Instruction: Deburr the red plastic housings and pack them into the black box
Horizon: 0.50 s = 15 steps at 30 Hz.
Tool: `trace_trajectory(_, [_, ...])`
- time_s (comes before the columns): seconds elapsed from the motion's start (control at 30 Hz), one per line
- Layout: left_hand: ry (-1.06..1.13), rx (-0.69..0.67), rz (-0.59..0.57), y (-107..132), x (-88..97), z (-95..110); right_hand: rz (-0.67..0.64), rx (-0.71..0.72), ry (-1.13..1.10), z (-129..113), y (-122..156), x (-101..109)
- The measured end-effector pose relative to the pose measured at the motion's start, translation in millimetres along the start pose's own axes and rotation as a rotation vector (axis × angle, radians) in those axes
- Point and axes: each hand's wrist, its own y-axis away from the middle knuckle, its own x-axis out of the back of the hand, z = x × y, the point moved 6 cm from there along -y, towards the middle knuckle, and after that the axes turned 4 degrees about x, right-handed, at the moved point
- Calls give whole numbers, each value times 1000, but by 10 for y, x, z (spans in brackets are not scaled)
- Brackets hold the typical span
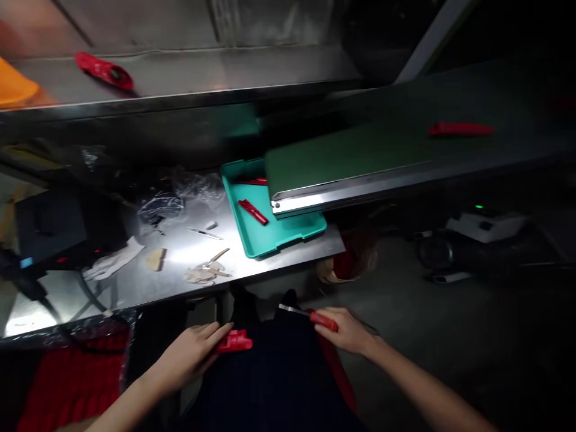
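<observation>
Closed around a red molded plastic part, my left hand is in front of my lap, with the part's end sticking out past the fingers. My right hand grips a red-handled knife whose short metal blade points left; blur hides the blade's exact shape. The two hands are apart, and the blade does not touch the part. Ahead, a teal tray on the metal table contains red elongated parts, partly covered by the end of a green conveyor belt.
Another red part lies on the belt, and one more on the upper metal ledge. The table bears tweezers, a thin blade, a white glove and a dark device. Red pieces fill a plastic-lined container at lower left.
</observation>
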Motion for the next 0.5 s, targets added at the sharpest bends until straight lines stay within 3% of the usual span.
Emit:
trace_trajectory(0.07, [244, 217, 157, 35, -18, -10, 272, -32, -111, 371, -71, 167])
trace_trajectory(0.13, [521, 525, 356, 110, -36, -34, 547, -76, -238, 747, -214, 285])
trace_trajectory(0.23, [1010, 912, 544, 185, -143, 115, 835, -122, -442, 1185, -579, 300])
trace_trajectory(0.33, [1386, 992, 650, 103, -122, 403, 959, -137, -613, 1386, -1040, 216])
trace_trajectory(0.5, [1538, 929, 698, 40, 195, 578, 930, -151, -727, 1339, -1530, 31])
